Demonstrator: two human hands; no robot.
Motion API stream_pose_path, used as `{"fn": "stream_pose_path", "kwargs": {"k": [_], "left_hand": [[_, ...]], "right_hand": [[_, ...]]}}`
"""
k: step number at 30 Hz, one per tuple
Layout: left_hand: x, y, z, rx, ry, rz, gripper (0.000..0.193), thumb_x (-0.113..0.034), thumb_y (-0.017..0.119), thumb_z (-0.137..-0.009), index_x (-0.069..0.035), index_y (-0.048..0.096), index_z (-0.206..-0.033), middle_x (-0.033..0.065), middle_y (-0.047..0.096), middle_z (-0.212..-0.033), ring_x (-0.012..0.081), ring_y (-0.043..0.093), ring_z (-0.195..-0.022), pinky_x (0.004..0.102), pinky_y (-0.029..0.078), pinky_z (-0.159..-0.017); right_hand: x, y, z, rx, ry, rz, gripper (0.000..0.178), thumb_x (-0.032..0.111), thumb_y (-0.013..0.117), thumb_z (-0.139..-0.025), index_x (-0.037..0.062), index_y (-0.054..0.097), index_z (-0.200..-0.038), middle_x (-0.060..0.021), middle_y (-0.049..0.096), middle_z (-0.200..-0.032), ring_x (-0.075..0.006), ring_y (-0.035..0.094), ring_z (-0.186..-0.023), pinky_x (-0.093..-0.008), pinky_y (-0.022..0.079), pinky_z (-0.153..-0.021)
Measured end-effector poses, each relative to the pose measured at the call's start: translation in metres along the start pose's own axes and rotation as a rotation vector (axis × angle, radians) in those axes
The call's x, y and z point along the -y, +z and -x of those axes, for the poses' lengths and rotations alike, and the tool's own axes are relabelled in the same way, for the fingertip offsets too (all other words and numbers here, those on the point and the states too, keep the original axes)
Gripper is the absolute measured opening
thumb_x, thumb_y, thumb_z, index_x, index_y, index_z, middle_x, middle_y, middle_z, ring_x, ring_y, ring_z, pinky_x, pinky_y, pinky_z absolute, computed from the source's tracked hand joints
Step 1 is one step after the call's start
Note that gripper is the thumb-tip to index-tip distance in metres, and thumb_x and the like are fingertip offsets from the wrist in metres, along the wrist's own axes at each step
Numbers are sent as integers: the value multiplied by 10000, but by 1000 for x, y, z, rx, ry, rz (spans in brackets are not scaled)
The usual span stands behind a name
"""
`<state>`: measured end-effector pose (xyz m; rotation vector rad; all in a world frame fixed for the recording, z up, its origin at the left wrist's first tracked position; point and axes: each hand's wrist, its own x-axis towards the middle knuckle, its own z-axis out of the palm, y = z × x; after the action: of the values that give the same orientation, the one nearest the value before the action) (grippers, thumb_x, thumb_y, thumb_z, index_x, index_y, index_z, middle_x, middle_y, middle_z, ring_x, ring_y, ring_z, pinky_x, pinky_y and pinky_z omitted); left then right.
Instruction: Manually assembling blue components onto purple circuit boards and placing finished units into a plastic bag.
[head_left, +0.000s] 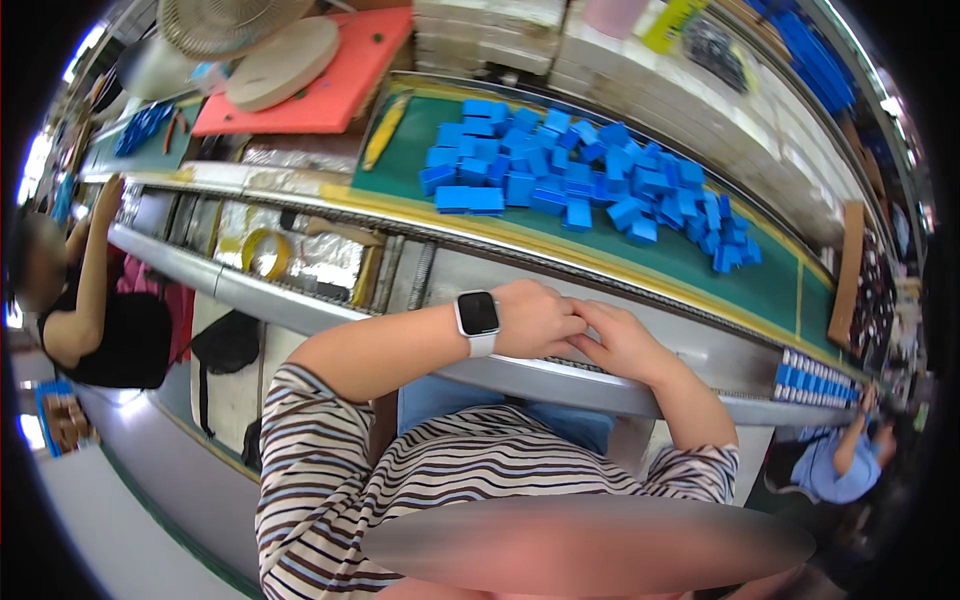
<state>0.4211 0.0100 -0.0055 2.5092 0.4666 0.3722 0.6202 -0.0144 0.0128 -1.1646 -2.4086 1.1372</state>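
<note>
My left hand (533,318), with a white-strapped smartwatch (477,314) on the wrist, meets my right hand (622,340) over the near metal edge of the bench. The left fingers are bent and pressed together, with nothing visible in them. Closed around their tips are the fingers and thumb of my right hand; the contact is partly hidden. Beyond both hands, a large loose pile of small blue boxes (575,180) lies on the green work surface (400,165), apart from the hands.
A yellow-handled tool (388,132) lies left of the pile. Farther left are a red board (350,75) with a round pale disc, a fan (225,25) and a tape roll (265,252). A row of blue-and-white pieces (815,381) stands at right. People work on both sides.
</note>
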Motion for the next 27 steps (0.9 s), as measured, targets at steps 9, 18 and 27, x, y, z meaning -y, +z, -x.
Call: {"fn": "stream_pose_path", "kwargs": {"k": [9,18,27], "left_hand": [[-2,-8,-2,1,15,-25,221,-261,646,-760,-95,574,-887,65,592,-784,256,598,-744,373,486,-642],[-7,-18,-7,-242,42,-4,305,-180,676,-735,-84,573,-1005,92,586,-908,278,592,-826,365,498,-712],[-1,-14,-6,-199,61,20,393,-203,678,-719,-77,548,-1068,88,609,-959,269,609,-861,362,503,-736]], "right_hand": [[-3,1,4,-43,-26,14,348,155,610,-805,43,509,-1119,-141,601,-948,-320,587,-871,-393,482,-728],[-9,6,7,-9,-23,19,213,164,601,-798,13,558,-943,-161,609,-904,-336,591,-835,-414,482,-724],[-14,11,4,-26,-85,28,214,172,611,-787,10,566,-920,-174,614,-873,-353,597,-802,-437,480,-711]]}}
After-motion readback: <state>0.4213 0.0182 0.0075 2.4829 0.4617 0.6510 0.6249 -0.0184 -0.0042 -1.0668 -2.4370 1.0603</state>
